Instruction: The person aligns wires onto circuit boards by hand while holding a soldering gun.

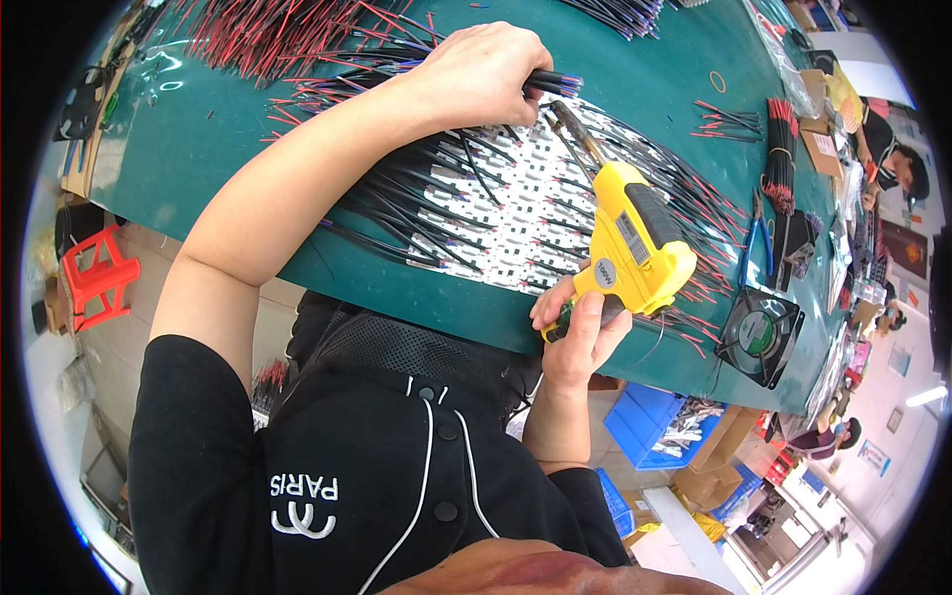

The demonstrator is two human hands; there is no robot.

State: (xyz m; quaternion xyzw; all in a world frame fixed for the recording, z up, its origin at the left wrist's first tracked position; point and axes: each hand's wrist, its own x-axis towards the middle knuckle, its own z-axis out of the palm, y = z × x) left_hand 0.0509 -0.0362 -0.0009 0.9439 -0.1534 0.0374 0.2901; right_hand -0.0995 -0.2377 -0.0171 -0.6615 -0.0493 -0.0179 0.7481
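Note:
My right hand (583, 337) is wrapped round the handle of a yellow soldering gun (635, 248) with a black top. Its metal tip points up and away, close to my left hand. With bent fingers, my left hand (486, 74) grips a bundle of black wires (553, 85) whose blue ends stick out to the right. Below both hands lie rows of small white parts (526, 213) with black wires fanning out to either side. Whether the tip touches any of them cannot be made out.
Red-tipped wires (263, 40) pile up at the far left of the green table (188, 188). Towards the right are a tied wire bundle (779, 154), blue-handled pliers (760, 243) and a black fan (760, 337). A red stool (99, 278) and a blue bin (645, 426) stand beside the table.

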